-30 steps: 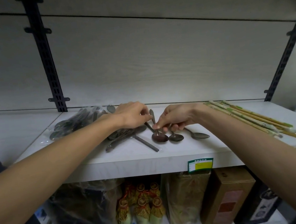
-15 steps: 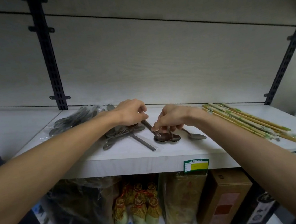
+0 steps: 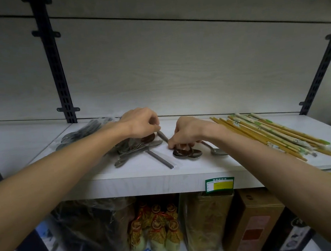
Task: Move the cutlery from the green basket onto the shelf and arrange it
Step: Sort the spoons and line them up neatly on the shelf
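A: Head view. Where's the cutlery?
B: All on the white shelf (image 3: 137, 179). Loose pile of spoons (image 3: 136, 148) left of centre, handles crossing, one long handle (image 3: 161, 160) running out toward the near edge. Right of that pile, two spoon bowls (image 3: 187, 153) stacked or overlapping near the front. One single spoon (image 3: 214, 150) just right of those, bowl toward the near edge.

A: Hands?
B: Left hand (image 3: 140, 124) is over the far side of the pile, fingers curled, pinching the top end of a spoon handle (image 3: 162, 136) that slants down to the right. Right hand (image 3: 187, 132) sits over the stacked bowls, fingers curled down with the fingertips (image 3: 170, 145) at that same handle, just above the bowls. It looks like a pinch, but the contact itself is partly hidden under the hand.

A: Anything else on that shelf?
B: Bagged cutlery in clear plastic (image 3: 79, 132) at the far left. A bundle of wrapped chopsticks (image 3: 273, 134) on the right, fanned diagonally toward the near right, well apart from the spoons. Green and yellow price tag (image 3: 220, 184) on the shelf's front edge.

A: Below?
B: Lower shelf: a dark plastic-wrapped bundle (image 3: 94, 235) on the left, small gold-foil bottles (image 3: 157, 228) in the middle, boxes (image 3: 250, 224) on the right. Green basket isn't in frame.
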A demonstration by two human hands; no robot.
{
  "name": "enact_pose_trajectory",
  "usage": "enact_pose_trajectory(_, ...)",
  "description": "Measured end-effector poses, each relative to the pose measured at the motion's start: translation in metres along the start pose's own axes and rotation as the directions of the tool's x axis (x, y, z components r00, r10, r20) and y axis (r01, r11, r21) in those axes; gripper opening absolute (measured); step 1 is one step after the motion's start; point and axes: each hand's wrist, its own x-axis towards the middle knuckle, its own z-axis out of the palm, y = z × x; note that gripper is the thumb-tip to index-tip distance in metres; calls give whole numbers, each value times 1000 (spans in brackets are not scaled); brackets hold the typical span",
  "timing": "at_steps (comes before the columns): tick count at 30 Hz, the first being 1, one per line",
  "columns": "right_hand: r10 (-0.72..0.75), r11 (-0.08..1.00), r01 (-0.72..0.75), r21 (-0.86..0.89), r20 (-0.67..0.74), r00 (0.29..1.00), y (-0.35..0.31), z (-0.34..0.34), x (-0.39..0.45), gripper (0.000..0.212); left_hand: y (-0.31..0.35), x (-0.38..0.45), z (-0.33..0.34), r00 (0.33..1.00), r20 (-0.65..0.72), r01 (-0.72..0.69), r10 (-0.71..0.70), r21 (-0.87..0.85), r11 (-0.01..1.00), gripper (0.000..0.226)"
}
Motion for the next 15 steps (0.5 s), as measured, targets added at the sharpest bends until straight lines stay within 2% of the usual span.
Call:
enact_pose_trajectory(6, -26, 997, 21, -68, -65, 998, -2, 2, 9, 24, -2, -2, -10, 1000, -20, 19, -19, 2, 1000, 20)
enact_pose_trajectory(11, -25, 994, 21, -105, -29, 999, 0, -3, 8, 25, -14, -6, -24, 996, -51, 72, -68, 65, 995, 21)
enact_pose_trajectory(13, -28, 993, 19, -118, -80, 996, -1, -7, 8, 29, -26, -9, -32, 992, -65, 115, -110, 72, 991, 20)
enact_pose_trajectory(15, -59, 992, 35, -121, -194, 979, -6, -11, 12, 28, -36, -13, -40, 984, -69, 166, -161, 64, 984, 18)
